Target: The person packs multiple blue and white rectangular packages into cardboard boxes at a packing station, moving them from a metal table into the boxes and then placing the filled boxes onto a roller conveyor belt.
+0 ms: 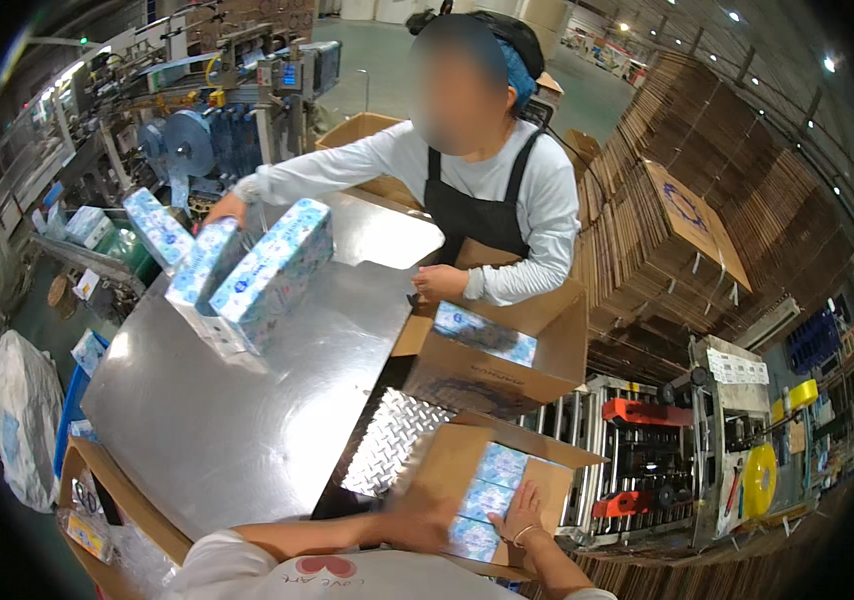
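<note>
An open cardboard box (439,462) stands in front of me with a row of blue-and-white floral packs (500,464) inside it. My right hand (519,515) lies on these packs with its fingers spread. At the box's left side is my left hand (415,530), smeared by motion, so its fingers do not show clearly. Across the metal table (277,420), a co-worker's hand (228,210) touches several upright packs (282,265) of the same pattern. The co-worker's other hand (440,283) is above a second open box (487,380), which holds a floral pack (485,333).
A roller conveyor (580,470) with red parts and a yellow tape roll (761,482) stands to the right. Stacked flat cardboard (637,250) rises behind it. Machinery (187,140) is at the far left. Another carton (97,470) sits at the near left.
</note>
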Demonstrator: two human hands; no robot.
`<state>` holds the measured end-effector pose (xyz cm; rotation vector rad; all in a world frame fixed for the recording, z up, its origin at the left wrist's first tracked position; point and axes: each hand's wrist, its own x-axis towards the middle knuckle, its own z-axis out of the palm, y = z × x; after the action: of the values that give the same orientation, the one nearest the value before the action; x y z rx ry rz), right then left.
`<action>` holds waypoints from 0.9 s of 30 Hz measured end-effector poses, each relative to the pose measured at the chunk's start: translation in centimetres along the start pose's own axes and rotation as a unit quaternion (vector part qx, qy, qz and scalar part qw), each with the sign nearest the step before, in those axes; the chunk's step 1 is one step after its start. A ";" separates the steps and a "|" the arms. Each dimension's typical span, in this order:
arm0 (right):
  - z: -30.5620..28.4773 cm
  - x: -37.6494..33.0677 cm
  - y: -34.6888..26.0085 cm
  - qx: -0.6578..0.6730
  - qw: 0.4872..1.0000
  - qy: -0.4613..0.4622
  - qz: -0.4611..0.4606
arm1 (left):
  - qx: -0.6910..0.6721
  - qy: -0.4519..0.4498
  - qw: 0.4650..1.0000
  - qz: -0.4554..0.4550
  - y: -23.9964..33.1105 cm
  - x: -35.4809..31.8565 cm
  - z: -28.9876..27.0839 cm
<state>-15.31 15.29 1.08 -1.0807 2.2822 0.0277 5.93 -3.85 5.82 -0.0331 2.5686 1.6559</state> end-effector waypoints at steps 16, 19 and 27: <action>1.2 -2.8 -0.2 -0.001 0.958 0.275 -0.083 | -0.010 0.344 0.931 -0.120 -8.1 4.8 1.9; 0.5 -4.5 2.1 0.042 0.963 0.251 0.089 | 0.013 0.265 0.963 -0.044 -11.9 4.5 3.7; -5.0 6.8 12.6 0.106 0.864 0.488 0.061 | -0.306 0.487 0.795 -0.191 -4.8 10.3 11.8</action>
<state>-30.10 17.68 -1.34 -0.9273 3.1171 -0.8936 -3.35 5.22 -4.25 -1.7143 2.0055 2.5936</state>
